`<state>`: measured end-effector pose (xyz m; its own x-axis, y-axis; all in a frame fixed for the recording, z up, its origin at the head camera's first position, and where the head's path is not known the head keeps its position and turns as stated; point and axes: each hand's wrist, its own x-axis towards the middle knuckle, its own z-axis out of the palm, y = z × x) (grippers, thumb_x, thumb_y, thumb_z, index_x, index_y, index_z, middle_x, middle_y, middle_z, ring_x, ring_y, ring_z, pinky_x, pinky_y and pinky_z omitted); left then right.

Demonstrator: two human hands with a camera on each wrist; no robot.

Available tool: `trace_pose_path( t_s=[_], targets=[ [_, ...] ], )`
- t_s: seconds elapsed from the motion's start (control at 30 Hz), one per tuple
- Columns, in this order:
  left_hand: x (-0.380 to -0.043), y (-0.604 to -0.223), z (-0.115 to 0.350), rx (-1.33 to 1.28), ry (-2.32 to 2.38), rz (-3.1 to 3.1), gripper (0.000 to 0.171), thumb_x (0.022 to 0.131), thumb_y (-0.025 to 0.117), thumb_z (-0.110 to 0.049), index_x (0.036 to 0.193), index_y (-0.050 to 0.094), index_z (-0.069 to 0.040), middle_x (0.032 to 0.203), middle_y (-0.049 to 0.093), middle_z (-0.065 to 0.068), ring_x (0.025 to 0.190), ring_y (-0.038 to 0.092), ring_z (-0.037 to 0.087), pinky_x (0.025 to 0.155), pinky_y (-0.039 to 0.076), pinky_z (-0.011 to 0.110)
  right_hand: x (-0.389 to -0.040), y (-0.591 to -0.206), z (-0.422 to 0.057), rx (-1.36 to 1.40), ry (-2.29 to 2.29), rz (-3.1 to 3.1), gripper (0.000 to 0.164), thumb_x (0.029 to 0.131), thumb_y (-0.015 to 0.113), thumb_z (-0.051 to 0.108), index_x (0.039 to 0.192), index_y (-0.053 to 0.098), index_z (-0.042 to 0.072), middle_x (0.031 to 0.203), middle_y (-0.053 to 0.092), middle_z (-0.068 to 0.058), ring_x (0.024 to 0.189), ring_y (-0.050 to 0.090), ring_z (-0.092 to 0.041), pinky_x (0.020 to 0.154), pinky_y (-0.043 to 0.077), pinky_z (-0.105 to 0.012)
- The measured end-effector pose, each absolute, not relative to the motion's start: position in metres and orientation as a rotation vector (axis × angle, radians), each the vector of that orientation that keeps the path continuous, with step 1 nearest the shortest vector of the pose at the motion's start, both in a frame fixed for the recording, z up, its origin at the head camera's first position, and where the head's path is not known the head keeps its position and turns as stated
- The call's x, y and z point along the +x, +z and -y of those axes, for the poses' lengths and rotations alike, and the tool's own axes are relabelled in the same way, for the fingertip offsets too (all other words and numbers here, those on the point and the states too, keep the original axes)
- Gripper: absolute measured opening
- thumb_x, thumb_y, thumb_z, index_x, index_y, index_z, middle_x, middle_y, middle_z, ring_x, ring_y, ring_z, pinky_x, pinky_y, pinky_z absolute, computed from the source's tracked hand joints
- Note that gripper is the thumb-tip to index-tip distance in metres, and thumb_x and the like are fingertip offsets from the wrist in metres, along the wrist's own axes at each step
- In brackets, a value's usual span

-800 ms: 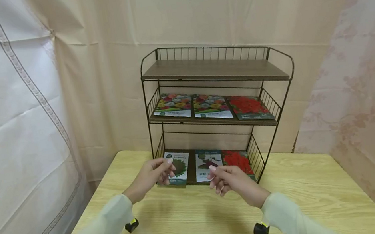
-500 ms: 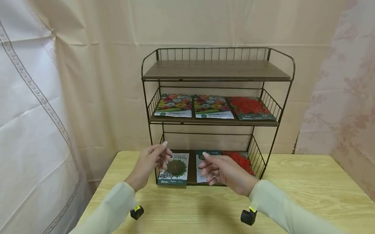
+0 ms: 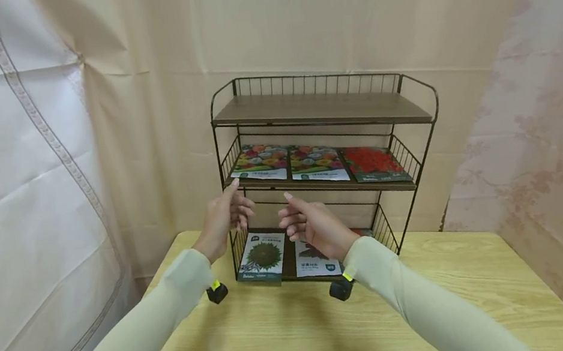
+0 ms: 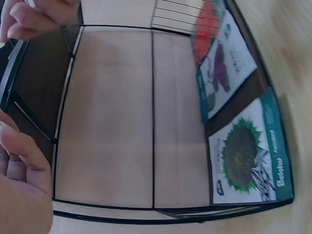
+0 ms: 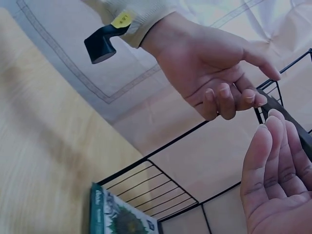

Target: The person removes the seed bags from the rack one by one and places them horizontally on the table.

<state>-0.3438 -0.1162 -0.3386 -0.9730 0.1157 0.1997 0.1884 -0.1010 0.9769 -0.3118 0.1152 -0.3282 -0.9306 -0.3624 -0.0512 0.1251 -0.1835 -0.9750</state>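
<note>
My left hand (image 3: 224, 220) hovers in front of the left side of a three-tier shelf rack (image 3: 321, 110), fingers loosely bent with nothing in them. To its right, my right hand (image 3: 316, 223) is raised before the gap between the lower two tiers, also holding nothing, its palm turned toward the left hand. Below them on the bottom tier lie a sunflower seed packet (image 3: 263, 256) and a packet with a dark purple vegetable (image 3: 316, 262). A red-flower packet (image 4: 207, 29) beside these is mostly hidden behind my right hand in the head view.
On the middle tier lie two packets of mixed flowers, the left one (image 3: 261, 163) and the centre one (image 3: 318, 163), and a red-flower packet (image 3: 375, 163). The rack stands on a wooden table (image 3: 450, 283) against a draped cloth backdrop (image 3: 289, 10).
Both hands have risen from the bottom-tier packets to just below the middle tier and moved closer together. The packets stay in place on the rack.
</note>
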Motion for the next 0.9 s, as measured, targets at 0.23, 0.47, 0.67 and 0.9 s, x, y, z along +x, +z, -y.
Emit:
trace_pose_path(
  t_s=[0.23,0.47,0.67,0.9],
  targets=[
    [-0.35,-0.328,0.113,-0.149,-2.326,2.062,0.074,0.098,0.052,-0.069,0.097,0.073,0.002,0.077,0.07,0.004,0.053,0.053,0.012,0.051,0.046,0.024,-0.329,-0.317,-0.1,-0.181,-2.246,-1.798,0.055,0.101,0.06,0.055,0.11,0.068,0.001,0.091,0.067,-0.005,0.071,0.059,-0.013,0.068,0.053,-0.026],
    [-0.359,-0.326,0.108,-0.027,-2.396,2.042,0.087,0.092,0.057,-0.073,0.111,0.07,0.011,0.075,0.071,0.003,0.051,0.053,0.01,0.049,0.044,0.023,-0.336,-0.317,-0.093,-0.054,-2.334,-1.76,0.057,0.1,0.058,0.06,0.101,0.072,0.004,0.084,0.07,-0.002,0.067,0.06,-0.012,0.069,0.053,-0.027],
    [-0.361,-0.325,0.109,0.063,-2.421,2.013,0.066,0.099,0.058,-0.057,0.105,0.072,0.008,0.071,0.071,0.002,0.048,0.053,0.01,0.048,0.043,0.024,-0.338,-0.317,-0.08,-0.019,-2.377,-1.707,0.05,0.102,0.059,0.053,0.096,0.072,0.006,0.078,0.068,0.0,0.063,0.058,-0.01,0.064,0.049,-0.023],
    [-0.361,-0.32,0.111,0.039,-2.426,2.039,0.052,0.1,0.057,-0.048,0.093,0.075,0.0,0.073,0.072,0.003,0.048,0.053,0.009,0.046,0.043,0.022,-0.342,-0.314,-0.076,0.033,-2.426,-1.67,0.045,0.102,0.061,0.048,0.1,0.07,0.004,0.075,0.066,0.0,0.06,0.055,-0.009,0.06,0.047,-0.021]
  ],
)
